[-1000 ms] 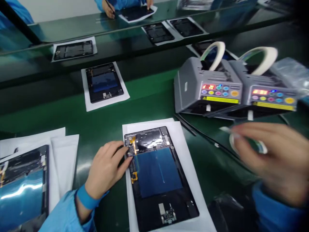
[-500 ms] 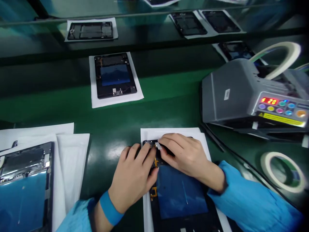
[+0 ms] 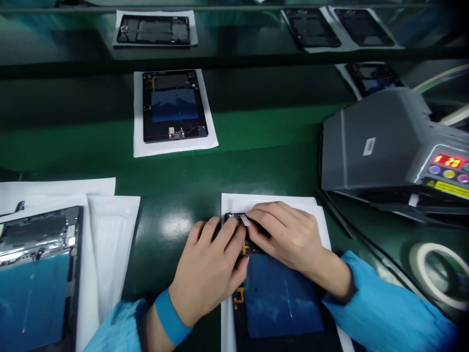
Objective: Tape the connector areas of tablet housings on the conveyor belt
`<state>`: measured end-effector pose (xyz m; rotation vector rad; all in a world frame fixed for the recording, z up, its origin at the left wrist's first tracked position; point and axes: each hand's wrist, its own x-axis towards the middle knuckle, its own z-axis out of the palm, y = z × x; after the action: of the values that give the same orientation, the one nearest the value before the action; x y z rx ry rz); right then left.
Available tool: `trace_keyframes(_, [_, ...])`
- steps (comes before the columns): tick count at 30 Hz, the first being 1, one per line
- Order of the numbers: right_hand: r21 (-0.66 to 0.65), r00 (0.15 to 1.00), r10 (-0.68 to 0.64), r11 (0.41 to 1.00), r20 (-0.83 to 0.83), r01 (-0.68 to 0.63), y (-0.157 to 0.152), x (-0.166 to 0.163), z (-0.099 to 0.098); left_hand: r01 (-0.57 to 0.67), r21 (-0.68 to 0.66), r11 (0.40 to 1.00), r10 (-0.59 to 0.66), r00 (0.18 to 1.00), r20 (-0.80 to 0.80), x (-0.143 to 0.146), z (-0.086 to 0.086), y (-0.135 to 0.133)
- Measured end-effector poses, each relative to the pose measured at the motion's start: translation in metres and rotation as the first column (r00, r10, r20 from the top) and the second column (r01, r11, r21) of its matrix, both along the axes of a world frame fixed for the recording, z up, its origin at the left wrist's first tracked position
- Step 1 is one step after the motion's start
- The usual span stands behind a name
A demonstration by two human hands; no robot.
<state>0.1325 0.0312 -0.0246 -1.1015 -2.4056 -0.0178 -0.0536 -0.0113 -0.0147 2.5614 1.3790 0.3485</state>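
An opened tablet (image 3: 284, 298) with a blue-covered battery and orange flex cables lies before me on white foam sheets (image 3: 322, 222). At its upper left corner my left hand (image 3: 210, 269) rests with bent fingers apart, fingertips touching the frame and the thumb off to the side. My right hand (image 3: 289, 237) is closed in a pinch on a small pale strip (image 3: 245, 220) at the tablet's top edge. The strip's far end lies beside my left fingertips. Both hands cover part of the tablet's upper area.
A second opened tablet (image 3: 40, 288) lies on foam sheets at the left. Another tablet (image 3: 174, 105) sits farther back. A grey tape dispenser (image 3: 377, 146) stands at right, with a tape roll (image 3: 421, 274) and black cable (image 3: 370, 244) near it. More tablets lie on the back shelf (image 3: 238, 39).
The view has shifted, so the dispenser now sits farther right. Both hands stay at the tablet's top edge, the right still pinching the pale strip.
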Motion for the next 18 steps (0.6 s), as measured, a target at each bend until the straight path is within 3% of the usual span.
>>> trace_keyframes(13, [-0.042, 0.995, 0.075, 0.997, 0.066, -0.072, 0.000, 0.000, 0.003, -0.006, 0.058, 0.998, 0.002, 0.997, 0.073, -0.002, -0.001, -0.001])
trace_keyframes(18, [-0.044, 0.970, 0.099, 0.995, 0.222, -0.091, -0.005, -0.006, 0.014, -0.015, 0.066, 0.998, 0.009, 0.996, 0.090, -0.002, -0.002, -0.003])
